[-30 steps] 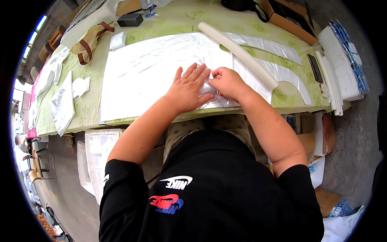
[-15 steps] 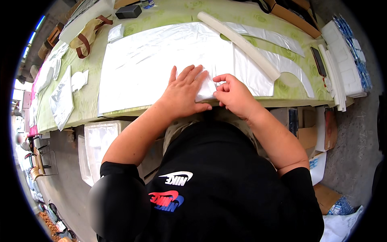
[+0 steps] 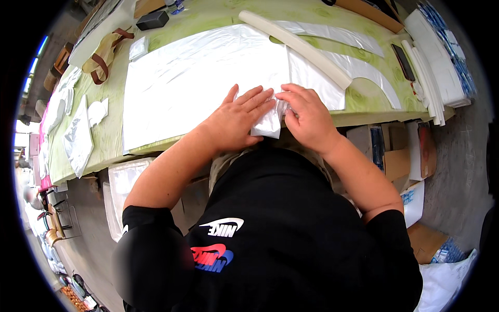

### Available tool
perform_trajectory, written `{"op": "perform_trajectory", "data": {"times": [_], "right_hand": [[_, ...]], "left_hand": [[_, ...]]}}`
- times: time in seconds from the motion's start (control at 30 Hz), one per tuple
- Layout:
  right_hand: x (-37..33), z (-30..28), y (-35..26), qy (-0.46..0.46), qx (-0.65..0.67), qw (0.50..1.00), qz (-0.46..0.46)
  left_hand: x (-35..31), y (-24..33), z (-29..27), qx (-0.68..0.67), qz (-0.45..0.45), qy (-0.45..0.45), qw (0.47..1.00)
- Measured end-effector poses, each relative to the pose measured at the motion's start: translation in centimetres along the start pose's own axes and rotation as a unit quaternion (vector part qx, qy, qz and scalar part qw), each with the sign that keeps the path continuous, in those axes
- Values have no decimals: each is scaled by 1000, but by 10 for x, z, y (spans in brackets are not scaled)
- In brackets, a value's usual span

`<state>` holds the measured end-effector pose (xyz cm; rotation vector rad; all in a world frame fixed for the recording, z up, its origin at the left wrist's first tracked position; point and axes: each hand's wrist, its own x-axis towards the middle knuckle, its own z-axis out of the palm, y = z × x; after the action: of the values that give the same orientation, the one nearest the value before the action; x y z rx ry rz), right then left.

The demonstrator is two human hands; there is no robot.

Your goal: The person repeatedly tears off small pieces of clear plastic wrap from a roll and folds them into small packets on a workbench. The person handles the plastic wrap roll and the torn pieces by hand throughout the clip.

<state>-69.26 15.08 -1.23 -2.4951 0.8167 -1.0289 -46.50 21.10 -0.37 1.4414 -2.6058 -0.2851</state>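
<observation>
A long green worktable (image 3: pixel 208 23) is seen from above, with cardboard boxes (image 3: pixel 400 151) stacked underneath it on a grey floor. A big white plastic sheet (image 3: pixel 192 83) is spread flat across the middle of the table, and a long cream-coloured roll (image 3: pixel 296 44) is laid diagonally over its far right corner.

The left hand (image 3: pixel 236 122) is pressed flat on the near edge of the sheet, fingers spread and apart, nothing gripped. The right hand (image 3: pixel 306 114) is placed just beside it, with its fingers curled and pinched on a small folded bit of plastic (image 3: pixel 267 125) that is tucked between the two hands, right at the table's near edge. Part of that fold is covered by the left fingertips.

Off to the left, smaller white plastic pieces (image 3: pixel 78 138) are scattered on the table, and a tan bag with brown straps (image 3: pixel 104 54) is set near the far corner. A dark flat box (image 3: pixel 152 20) is parked at the far edge. A stack of white sheets (image 3: pixel 434 57) is piled at the right end.
</observation>
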Motion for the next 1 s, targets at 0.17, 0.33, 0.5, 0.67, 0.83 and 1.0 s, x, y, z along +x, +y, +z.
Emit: {"op": "perform_trajectory", "data": {"times": [0.17, 0.33, 0.5, 0.67, 0.83, 1.0], "right_hand": [[-2, -3, 20, -115, -45, 992, 11], [-1, -6, 19, -87, -33, 996, 6], [4, -13, 20, -124, -27, 991, 31], [8, -3, 28, -109, -40, 990, 79], [14, 7, 27, -78, -81, 988, 107], [14, 10, 24, -72, -85, 985, 136]], "left_hand": [[2, -2, 0, -94, -40, 76, 992], [11, -8, 19, -93, -65, 168, 979], [17, -10, 17, -125, -58, 198, 970], [27, -3, 13, -53, -165, 154, 973], [35, -2, 8, -109, -217, 160, 957], [39, -9, 14, -149, -231, 176, 945]]}}
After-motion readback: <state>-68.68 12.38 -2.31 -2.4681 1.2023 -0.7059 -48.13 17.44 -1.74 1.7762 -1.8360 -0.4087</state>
